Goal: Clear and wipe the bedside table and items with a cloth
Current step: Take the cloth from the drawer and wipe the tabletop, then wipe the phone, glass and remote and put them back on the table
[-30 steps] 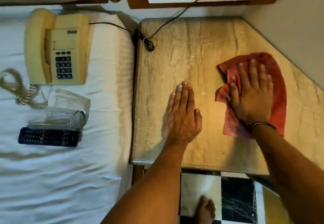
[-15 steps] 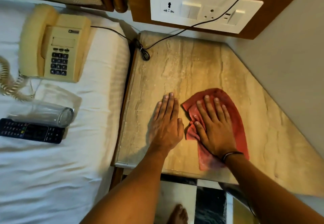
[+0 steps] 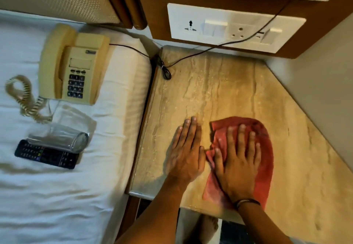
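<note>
The beige marble bedside table (image 3: 219, 91) fills the middle right. A red cloth (image 3: 264, 148) lies flat near its front edge, and my right hand (image 3: 236, 159) presses down on it with fingers spread. My left hand (image 3: 186, 152) rests flat on the bare marble just left of the cloth, holding nothing. On the white bed to the left lie a cream telephone (image 3: 73, 66), a clear glass (image 3: 59, 138) on its side and a black remote (image 3: 45, 154).
A black cable (image 3: 166, 72) runs from the phone across the table's back left corner up to a white socket panel (image 3: 229, 28). A wall borders the table's angled right side. My bare foot (image 3: 208, 226) stands on the checkered floor below.
My right hand has slid the red cloth leftward and toward the front edge, ending beside my left hand. The camera view has tilted up, showing more of the socket panel.
</note>
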A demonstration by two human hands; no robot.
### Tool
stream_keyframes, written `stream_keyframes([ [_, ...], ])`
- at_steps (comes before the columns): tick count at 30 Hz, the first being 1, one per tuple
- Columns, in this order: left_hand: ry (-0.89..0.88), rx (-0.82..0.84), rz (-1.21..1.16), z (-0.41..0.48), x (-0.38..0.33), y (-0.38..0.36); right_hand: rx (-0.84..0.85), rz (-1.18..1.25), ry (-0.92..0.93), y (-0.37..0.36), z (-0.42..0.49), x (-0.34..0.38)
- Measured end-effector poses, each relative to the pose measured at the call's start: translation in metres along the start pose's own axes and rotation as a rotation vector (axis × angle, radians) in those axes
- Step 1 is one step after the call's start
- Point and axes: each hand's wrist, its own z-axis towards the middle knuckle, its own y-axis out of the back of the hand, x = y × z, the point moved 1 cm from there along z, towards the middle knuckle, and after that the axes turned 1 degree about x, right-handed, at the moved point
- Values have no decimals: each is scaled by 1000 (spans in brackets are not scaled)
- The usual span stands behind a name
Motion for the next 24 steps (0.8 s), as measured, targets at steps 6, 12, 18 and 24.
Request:
stream_keyframes([
  [6,20,46,-36,3,1,14,19,81,233,21,3,-10],
  [12,131,-163,-205,-2,47,69,-66,506,34,44,15,67],
  [18,336,-496,-178,44,182,190,2,1135,-284,71,34,185],
  [24,818,-289,-273,87,326,246,-38,1388,-371,100,44,228],
])
